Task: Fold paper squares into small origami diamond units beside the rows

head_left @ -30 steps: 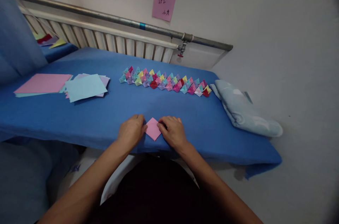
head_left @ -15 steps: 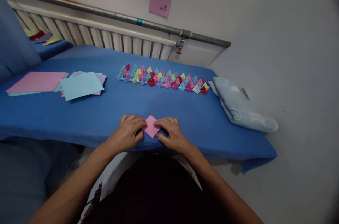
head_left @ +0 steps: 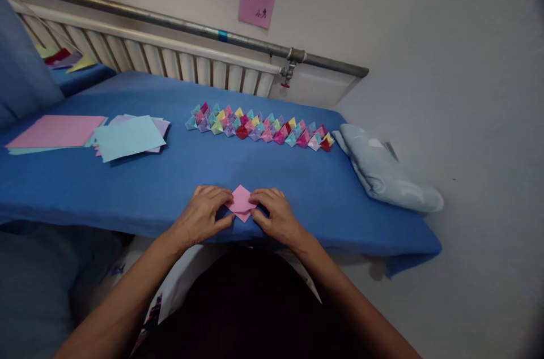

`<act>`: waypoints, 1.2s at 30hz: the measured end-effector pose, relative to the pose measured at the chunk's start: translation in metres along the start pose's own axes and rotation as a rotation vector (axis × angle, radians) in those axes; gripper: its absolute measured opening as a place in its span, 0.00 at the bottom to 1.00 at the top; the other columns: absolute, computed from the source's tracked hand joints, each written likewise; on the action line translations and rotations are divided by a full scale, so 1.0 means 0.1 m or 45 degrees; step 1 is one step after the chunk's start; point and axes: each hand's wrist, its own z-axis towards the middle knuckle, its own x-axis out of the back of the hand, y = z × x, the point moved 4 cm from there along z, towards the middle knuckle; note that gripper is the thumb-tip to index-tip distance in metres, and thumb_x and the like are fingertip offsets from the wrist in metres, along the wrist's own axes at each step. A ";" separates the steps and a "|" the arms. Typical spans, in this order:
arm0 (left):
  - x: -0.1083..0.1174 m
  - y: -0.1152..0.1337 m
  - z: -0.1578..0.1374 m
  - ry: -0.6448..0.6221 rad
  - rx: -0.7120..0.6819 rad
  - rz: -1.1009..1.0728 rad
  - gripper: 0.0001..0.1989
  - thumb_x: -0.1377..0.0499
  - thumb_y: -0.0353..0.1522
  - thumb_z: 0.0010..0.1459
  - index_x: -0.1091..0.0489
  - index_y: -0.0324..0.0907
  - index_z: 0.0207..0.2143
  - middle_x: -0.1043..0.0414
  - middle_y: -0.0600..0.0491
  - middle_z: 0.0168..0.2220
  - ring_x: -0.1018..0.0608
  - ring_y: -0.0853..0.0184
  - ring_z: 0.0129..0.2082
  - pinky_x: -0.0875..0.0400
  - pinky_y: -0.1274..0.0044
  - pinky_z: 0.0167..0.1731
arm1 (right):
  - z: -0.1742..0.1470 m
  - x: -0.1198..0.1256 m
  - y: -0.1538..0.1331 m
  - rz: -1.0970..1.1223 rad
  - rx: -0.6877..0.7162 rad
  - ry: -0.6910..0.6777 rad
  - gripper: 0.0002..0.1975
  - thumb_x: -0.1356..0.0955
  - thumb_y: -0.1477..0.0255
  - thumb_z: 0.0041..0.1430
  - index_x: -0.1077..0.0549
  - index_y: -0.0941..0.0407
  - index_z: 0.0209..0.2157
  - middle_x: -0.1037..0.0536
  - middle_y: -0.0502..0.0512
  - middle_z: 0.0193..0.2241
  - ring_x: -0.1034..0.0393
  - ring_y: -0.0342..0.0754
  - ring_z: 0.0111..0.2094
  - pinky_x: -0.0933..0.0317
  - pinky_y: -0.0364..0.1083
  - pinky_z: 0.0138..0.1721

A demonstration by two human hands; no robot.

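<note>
A small pink origami paper point(head_left: 241, 198), folded to a diamond, lies near the front edge of the blue-covered table point(head_left: 178, 178). A flap at its lower part is partly lifted, with a curved edge across the paper. My left hand point(head_left: 207, 213) pinches its left corner between thumb and fingers. On the opposite corner, my right hand point(head_left: 275, 213) grips the paper the same way, its thumb near the raised flap. Behind my hands stand rows of small folded paper pieces point(head_left: 259, 128) in many colours.
Loose sheets topped by a light blue paper point(head_left: 130, 137) lie at left, beside a pink sheet stack point(head_left: 57, 131). A folded light blue blanket point(head_left: 382, 172) rests at the right end. A radiator point(head_left: 170, 62) and pipe point(head_left: 182, 25) run along the back wall.
The lower flap of the pink paper, flat before, is now partly raised. My left thumb has shifted slightly, and both hands stay at the paper's side corners.
</note>
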 end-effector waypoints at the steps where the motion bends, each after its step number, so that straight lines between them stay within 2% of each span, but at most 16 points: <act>1: 0.00 0.00 0.00 0.004 0.001 0.007 0.11 0.43 0.37 0.56 0.30 0.43 0.40 0.25 0.50 0.44 0.27 0.60 0.45 0.41 0.67 0.47 | 0.00 0.00 0.00 0.001 0.009 0.004 0.07 0.32 0.75 0.53 0.26 0.53 0.36 0.23 0.54 0.41 0.32 0.50 0.42 0.45 0.50 0.46; 3: 0.00 0.00 0.00 0.005 0.000 0.025 0.11 0.43 0.37 0.56 0.30 0.43 0.40 0.25 0.50 0.44 0.27 0.60 0.44 0.40 0.67 0.46 | 0.01 0.00 0.00 0.007 0.004 0.015 0.04 0.33 0.74 0.55 0.26 0.53 0.33 0.23 0.54 0.41 0.32 0.50 0.42 0.45 0.50 0.45; 6: -0.01 0.00 0.01 0.024 0.006 0.037 0.11 0.44 0.37 0.57 0.29 0.43 0.40 0.24 0.50 0.43 0.27 0.60 0.43 0.40 0.67 0.46 | 0.03 -0.01 0.02 0.023 -0.053 0.015 0.06 0.35 0.73 0.60 0.27 0.53 0.32 0.23 0.53 0.37 0.32 0.48 0.39 0.45 0.49 0.43; 10: -0.03 -0.03 0.02 0.072 0.016 0.048 0.09 0.47 0.35 0.61 0.29 0.44 0.39 0.24 0.51 0.41 0.26 0.62 0.41 0.39 0.69 0.44 | 0.05 -0.02 0.04 -0.007 -0.128 -0.012 0.05 0.36 0.72 0.60 0.27 0.53 0.32 0.23 0.52 0.32 0.34 0.48 0.35 0.46 0.48 0.41; 12: -0.04 -0.04 0.02 0.088 0.001 0.063 0.10 0.49 0.34 0.63 0.29 0.44 0.39 0.24 0.51 0.41 0.25 0.63 0.41 0.38 0.69 0.43 | 0.05 -0.02 0.04 -0.010 -0.125 -0.016 0.03 0.34 0.73 0.58 0.28 0.53 0.34 0.23 0.52 0.33 0.34 0.48 0.36 0.46 0.48 0.40; 17: -0.07 -0.06 -0.01 0.085 -0.009 0.055 0.09 0.48 0.32 0.63 0.30 0.44 0.41 0.25 0.51 0.42 0.26 0.63 0.42 0.37 0.69 0.44 | 0.04 -0.03 0.08 -0.009 -0.107 0.007 0.08 0.35 0.79 0.55 0.27 0.54 0.34 0.23 0.53 0.37 0.33 0.49 0.40 0.45 0.49 0.44; 23: -0.07 -0.05 -0.04 0.192 0.025 0.147 0.11 0.49 0.35 0.63 0.27 0.43 0.36 0.26 0.49 0.39 0.28 0.63 0.38 0.36 0.69 0.40 | 0.04 -0.04 0.11 0.026 -0.136 0.044 0.06 0.35 0.77 0.57 0.27 0.53 0.32 0.24 0.53 0.36 0.33 0.49 0.40 0.44 0.49 0.44; 29: -0.09 -0.07 -0.05 0.255 0.137 0.151 0.11 0.48 0.35 0.63 0.27 0.43 0.35 0.27 0.49 0.39 0.29 0.62 0.39 0.37 0.69 0.39 | 0.05 -0.03 0.14 0.054 -0.175 0.124 0.05 0.34 0.74 0.58 0.28 0.53 0.29 0.23 0.54 0.36 0.32 0.49 0.40 0.43 0.50 0.45; 36: -0.09 -0.09 -0.01 0.222 0.307 0.150 0.09 0.45 0.34 0.61 0.29 0.42 0.31 0.27 0.50 0.39 0.29 0.60 0.40 0.38 0.68 0.39 | 0.08 -0.05 0.17 0.005 -0.235 0.168 0.06 0.32 0.75 0.56 0.30 0.55 0.26 0.23 0.55 0.37 0.31 0.50 0.41 0.42 0.51 0.45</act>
